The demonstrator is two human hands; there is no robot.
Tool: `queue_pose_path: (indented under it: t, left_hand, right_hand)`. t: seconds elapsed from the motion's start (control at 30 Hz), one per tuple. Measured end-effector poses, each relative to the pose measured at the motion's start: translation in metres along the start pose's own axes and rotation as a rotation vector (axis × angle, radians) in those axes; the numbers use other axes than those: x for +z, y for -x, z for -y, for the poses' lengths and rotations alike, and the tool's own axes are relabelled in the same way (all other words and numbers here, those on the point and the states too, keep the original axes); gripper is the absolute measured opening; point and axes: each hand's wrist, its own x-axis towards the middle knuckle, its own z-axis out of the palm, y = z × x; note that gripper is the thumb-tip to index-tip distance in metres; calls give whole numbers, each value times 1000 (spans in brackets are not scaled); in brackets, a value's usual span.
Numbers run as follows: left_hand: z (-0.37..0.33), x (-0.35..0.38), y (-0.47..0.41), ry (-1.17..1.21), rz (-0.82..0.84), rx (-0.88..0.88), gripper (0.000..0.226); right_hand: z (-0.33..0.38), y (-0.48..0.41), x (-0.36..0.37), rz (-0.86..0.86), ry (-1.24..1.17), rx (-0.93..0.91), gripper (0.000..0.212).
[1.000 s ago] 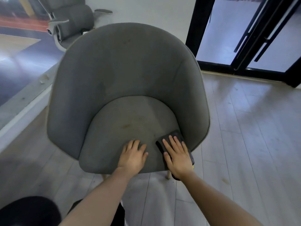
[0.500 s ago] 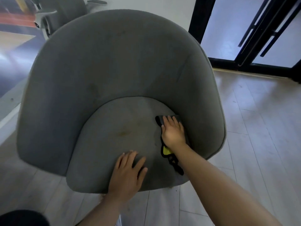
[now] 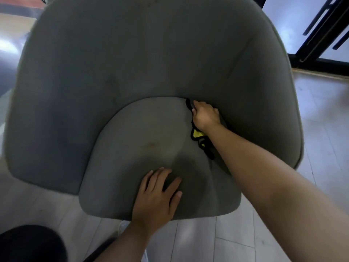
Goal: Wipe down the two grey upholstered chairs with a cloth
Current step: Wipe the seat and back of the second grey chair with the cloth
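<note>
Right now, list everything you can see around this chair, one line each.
grey upholstered tub chair: one, grey, fills the middle of the view
brownish stain: one, brown, mid-seat
black-edged yellow cloth: one, black and yellow, at the seat-backrest seam, right side
pale plank floor: one, light, around the chair
black door frame: one, black, upper right
left hand: one, flat on the seat's front
right hand: one, grips the cloth at the seam

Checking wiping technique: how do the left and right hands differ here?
The left hand lies flat, fingers spread, at the front edge of the seat; the right hand is curled at its back crease. The left hand holds nothing; the right hand grips the cloth. Both touch the seat.
</note>
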Motion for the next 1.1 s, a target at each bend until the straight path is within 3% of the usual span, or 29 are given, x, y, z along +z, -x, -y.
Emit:
queue_pose_path:
  t: [0.23, 0.43, 0.53, 0.6, 0.7, 0.77, 0.93, 1.1]
  left_hand:
    - [-3, -5, -1, -28, -17, 20, 33]
    - [-24, -15, 3, -69, 62, -82, 38]
    - [-41, -28, 25, -71, 86, 71, 43]
    - [-50, -38, 40, -56, 103, 234, 34]
    - [-50, -49, 53, -11, 188, 365, 16]
    - [-45, -52, 52, 24, 141, 329, 15]
    - [-18, -64, 23, 23, -39, 105, 22]
    - [4, -53, -17, -6, -108, -63, 36]
  right_hand:
    - [-4, 115, 2, 39, 62, -181, 43]
    - [-9, 233, -2, 35, 37, -239, 47]
    - [-23, 273, -9, 63, 43, -317, 51]
    - [-33, 294, -11, 41, 52, -343, 56]
    - [-41, 321, 0, 37, 14, -194, 62]
    - [-40, 331, 8, 0, -54, -102, 65]
    - [-30, 298, 5, -163, -139, -183, 57]
    - [-8, 210, -1, -140, -100, -89, 45]
